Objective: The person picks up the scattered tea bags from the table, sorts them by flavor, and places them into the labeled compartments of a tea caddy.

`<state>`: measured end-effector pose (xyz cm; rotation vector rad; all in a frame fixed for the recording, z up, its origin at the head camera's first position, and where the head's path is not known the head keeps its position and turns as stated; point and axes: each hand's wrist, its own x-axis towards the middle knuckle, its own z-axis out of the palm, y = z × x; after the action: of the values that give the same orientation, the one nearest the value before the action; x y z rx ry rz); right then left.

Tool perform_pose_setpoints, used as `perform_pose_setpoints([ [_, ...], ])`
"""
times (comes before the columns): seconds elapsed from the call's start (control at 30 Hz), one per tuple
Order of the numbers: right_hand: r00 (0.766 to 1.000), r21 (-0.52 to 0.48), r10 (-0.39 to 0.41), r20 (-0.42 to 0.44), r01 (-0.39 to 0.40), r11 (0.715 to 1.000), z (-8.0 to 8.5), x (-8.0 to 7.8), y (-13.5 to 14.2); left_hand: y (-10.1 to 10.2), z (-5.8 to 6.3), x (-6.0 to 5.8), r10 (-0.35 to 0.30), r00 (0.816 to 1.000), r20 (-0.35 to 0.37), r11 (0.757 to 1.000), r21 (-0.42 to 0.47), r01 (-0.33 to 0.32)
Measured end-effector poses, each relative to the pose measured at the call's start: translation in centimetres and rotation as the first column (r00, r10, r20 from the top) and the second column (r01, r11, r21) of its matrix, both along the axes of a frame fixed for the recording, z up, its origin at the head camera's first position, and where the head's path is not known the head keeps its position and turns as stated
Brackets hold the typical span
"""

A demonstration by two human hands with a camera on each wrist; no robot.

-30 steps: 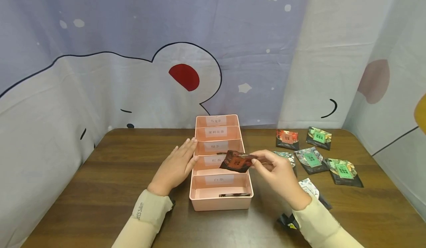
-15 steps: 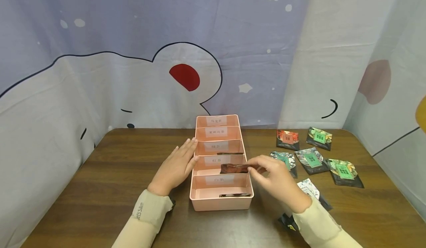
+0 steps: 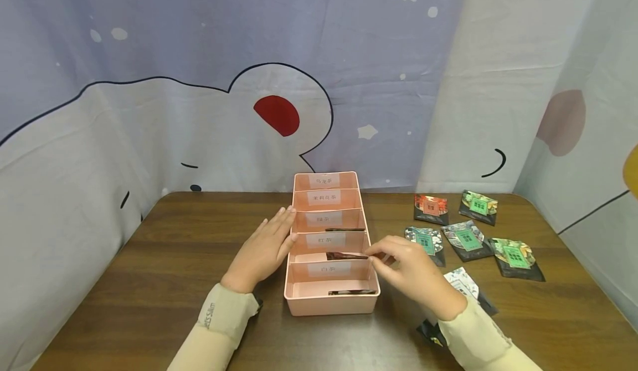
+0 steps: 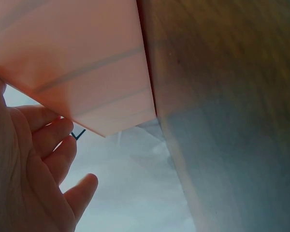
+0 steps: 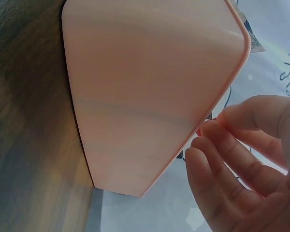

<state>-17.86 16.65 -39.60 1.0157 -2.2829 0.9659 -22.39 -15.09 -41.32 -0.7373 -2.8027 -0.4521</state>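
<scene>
A long pink divided box [image 3: 331, 306] with paper labels in its compartments stands on the table. My left hand [image 3: 261, 250] lies along the box's left rim, fingers extended; the left wrist view shows its fingertips at the rim. My right hand [image 3: 407, 271] pinches the right end of a dark red tea packet [image 3: 344, 256], which stands on edge, low in the second compartment from the front. In the right wrist view, thumb and fingers meet just over the rim, with only a bit of red showing. Other packets stand in the front compartment [image 3: 351, 292] and the third one [image 3: 344, 229].
Several tea packets lie on the table to the right, among them a red one [image 3: 431, 208], a green one [image 3: 516, 257] and a white-and-black one [image 3: 463, 282]. A dark packet [image 3: 430, 331] lies partly under the right forearm. A patterned curtain [image 3: 379, 83] hangs behind the wooden table [image 3: 174, 260].
My right hand has lowered the dark red packet from above the box into the second compartment from the front, turning it from tilted to on edge. My left hand has stayed put.
</scene>
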Motion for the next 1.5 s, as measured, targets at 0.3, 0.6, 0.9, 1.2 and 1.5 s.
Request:
perform_pose_setpoints([
  [0.3,1.0,0.015,-0.008,0.002,0.008,1.0,0.2,-0.1,0.2,-0.2,0.1,0.0,0.0,1.0,0.004,1.0,0.004,0.0],
  [0.6,0.992,-0.001,-0.114,0.061,0.114,0.993,1.2,-0.7,1.5,-0.3,0.1,-0.1,-0.001,1.0,0.001,1.0,0.001,0.001],
  [0.9,0.936,0.009,-0.304,0.178,0.307,0.952,1.8,-1.7,3.9,-0.3,0.2,-0.2,-0.003,1.0,0.003,1.0,0.0,0.003],
  [1.2,0.86,-0.037,-0.407,0.307,0.438,0.898,1.4,-3.0,6.4,-0.2,0.3,-0.2,0.001,1.0,0.021,1.0,0.003,-0.001],
  [1.5,0.78,0.033,-0.497,0.38,0.525,0.85,1.1,-3.6,8.3,-0.1,-0.1,-0.1,-0.002,1.0,0.03,1.0,0.005,0.002],
])
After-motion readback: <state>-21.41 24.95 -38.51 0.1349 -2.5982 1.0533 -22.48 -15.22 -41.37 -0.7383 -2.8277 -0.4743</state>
